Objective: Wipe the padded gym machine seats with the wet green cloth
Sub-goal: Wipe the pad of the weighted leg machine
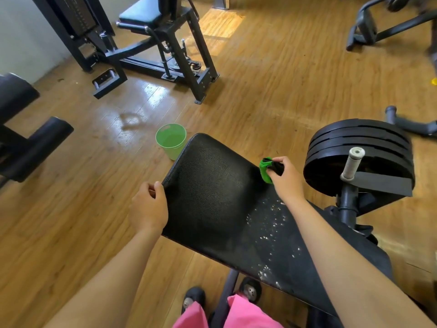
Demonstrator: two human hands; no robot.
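A black padded seat stretches from the centre toward the lower right, with white specks and worn patches on its nearer part. My right hand grips the bunched green cloth against the pad's right edge. My left hand grips the pad's left edge, thumb on top of the corner. Another black padded seat sits on a machine at the top left.
A green bucket holding water stands on the wooden floor just beyond the pad's far end. A stack of black weight plates with a white-gripped handle is at the right. Black roller pads stand at the left. A wet patch marks the floor.
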